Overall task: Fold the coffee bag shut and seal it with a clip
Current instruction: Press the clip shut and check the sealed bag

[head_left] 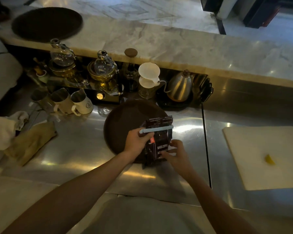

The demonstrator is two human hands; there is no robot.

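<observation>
A dark brown coffee bag (pixel 159 142) with white lettering stands over the round dark tray (pixel 120 125) on the steel counter. A long pale blue clip (pixel 159 129) lies across the bag just below its top flap, which sticks up behind the clip. My left hand (pixel 137 141) holds the clip's left end and the bag's left side. My right hand (pixel 176 154) grips the bag's lower right edge, fingers on its front.
Behind the tray stand glass siphon pots (pixel 103 65), a white dripper (pixel 148 73), a steel gooseneck kettle (pixel 181 85) and milk jugs (pixel 79 102). Cloths (pixel 24 141) lie at left. A white cutting board (pixel 267 156) with a lemon piece (pixel 270 159) is at right.
</observation>
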